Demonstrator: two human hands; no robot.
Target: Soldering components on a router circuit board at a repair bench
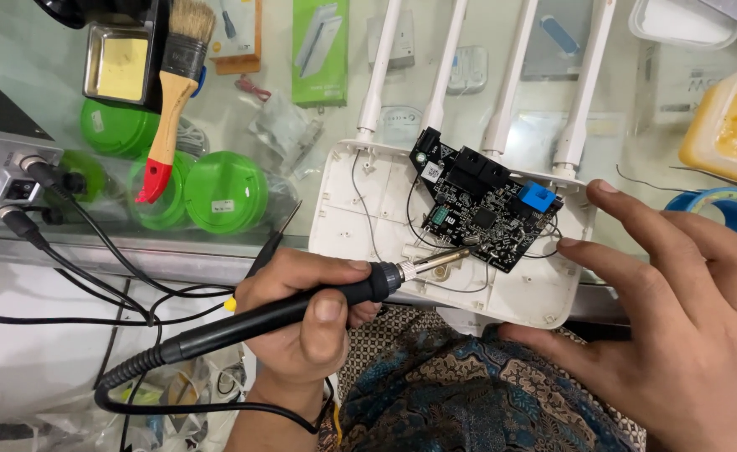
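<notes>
Left hand (310, 314) gripping soldering iron (301, 305), tip at black circuit board (486, 209).

Single head-worn view, looking steeply down, close over glass-topped bench (218, 243)

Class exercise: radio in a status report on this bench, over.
Left hand grips soldering iron, tip at circuit board. Right hand open, steadying white router shell. Thin wires cross nearby.

Wooden paintbrush with red handle tip (170, 100), green round containers (224, 192), solder spool (727, 209), yellow tub (730, 125)
</notes>
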